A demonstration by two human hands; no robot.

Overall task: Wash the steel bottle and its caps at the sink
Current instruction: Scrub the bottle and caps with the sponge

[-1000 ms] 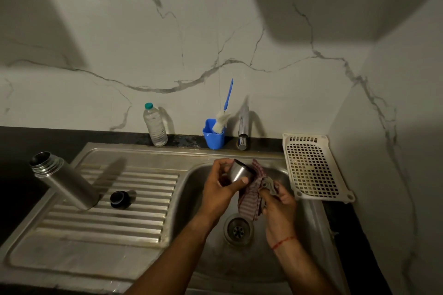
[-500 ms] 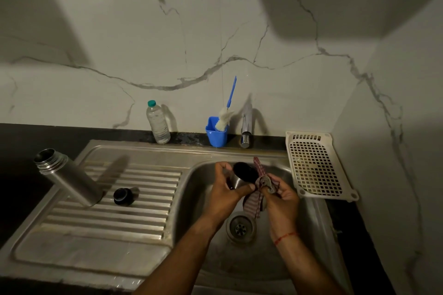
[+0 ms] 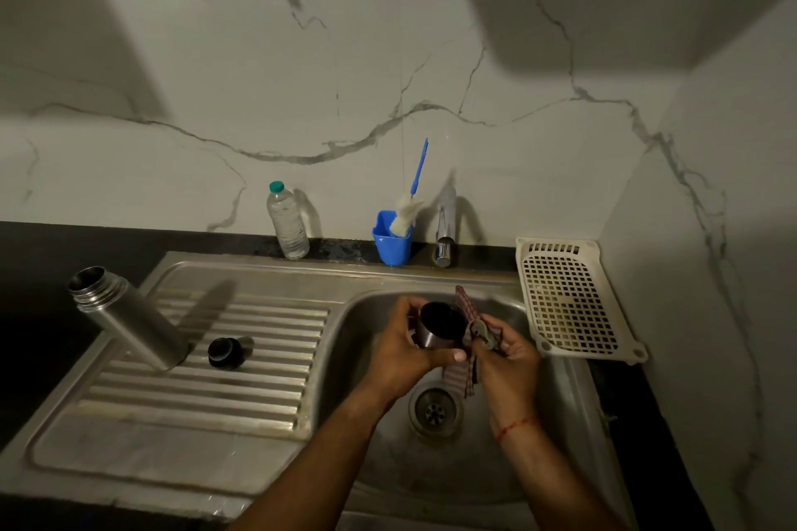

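Over the sink bowl (image 3: pixel 560 423), my left hand (image 3: pixel 401 347) grips a steel cup-shaped cap (image 3: pixel 436 328), its dark open mouth turned up toward me. My right hand (image 3: pixel 506 351) pinches a checked red cloth (image 3: pixel 463 371) right beside the cap; the cloth hangs down toward the drain (image 3: pixel 434 410). The uncapped steel bottle (image 3: pixel 129 321) stands on the ribbed drainboard (image 3: pixel 224 384) at the left. A small black inner cap (image 3: pixel 225 353) lies next to it.
A tap (image 3: pixel 446 228) stands behind the bowl, no water visible. A blue holder (image 3: pixel 390 248) with a bottle brush (image 3: pixel 412 194) and a clear plastic water bottle (image 3: pixel 287 222) line the back ledge. A white perforated tray (image 3: pixel 569 302) leans at the right. Dark counter surrounds the sink.
My left hand has turned the steel cap so its open mouth faces up. The cloth has shifted in my right hand beside the cap.
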